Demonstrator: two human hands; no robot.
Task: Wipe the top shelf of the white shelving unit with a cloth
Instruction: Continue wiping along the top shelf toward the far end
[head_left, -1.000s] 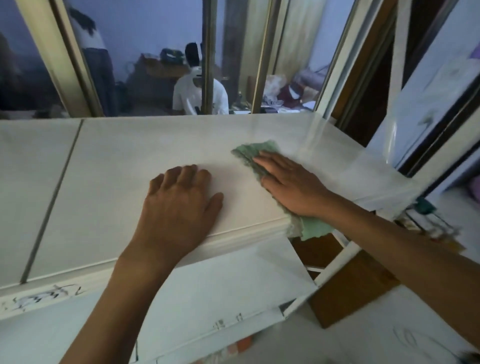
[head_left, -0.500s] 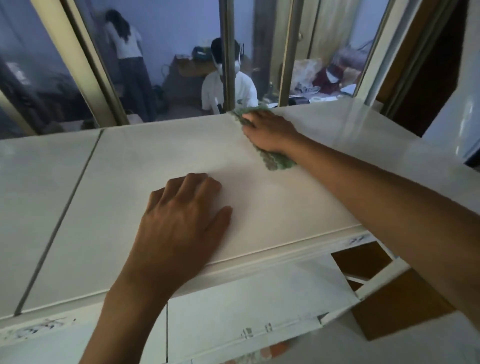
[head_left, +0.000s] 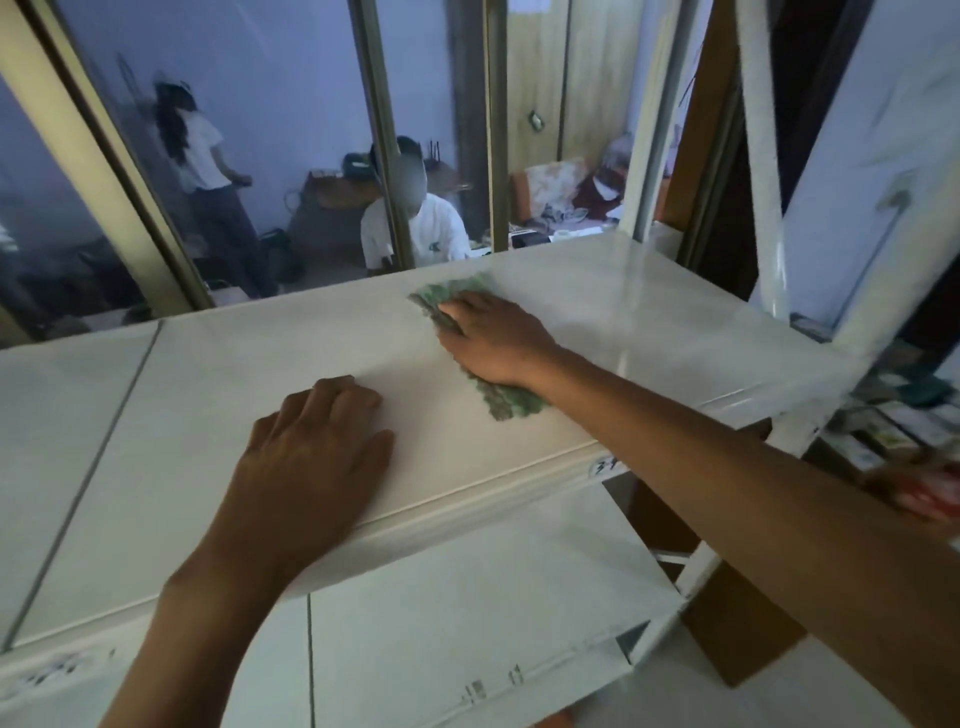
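The white top shelf (head_left: 218, 395) of the shelving unit spans the view from left to right. A green cloth (head_left: 506, 400) lies flat on it, right of centre, and my right hand (head_left: 493, 338) presses down on it with the fingers spread toward the back edge. The cloth shows in front of my fingertips and behind my wrist. My left hand (head_left: 311, 457) rests palm down on the bare shelf near its front edge, left of the cloth, holding nothing.
A glass partition with metal frames (head_left: 384, 130) stands right behind the shelf; two people are visible beyond it. An open white cabinet door (head_left: 467, 613) hangs below the front edge. A white post (head_left: 758, 156) rises at the shelf's right end, with clutter beyond it.
My right hand slid the cloth from the front edge to the back edge, then drew it slightly back toward me. The left hand stayed in place.
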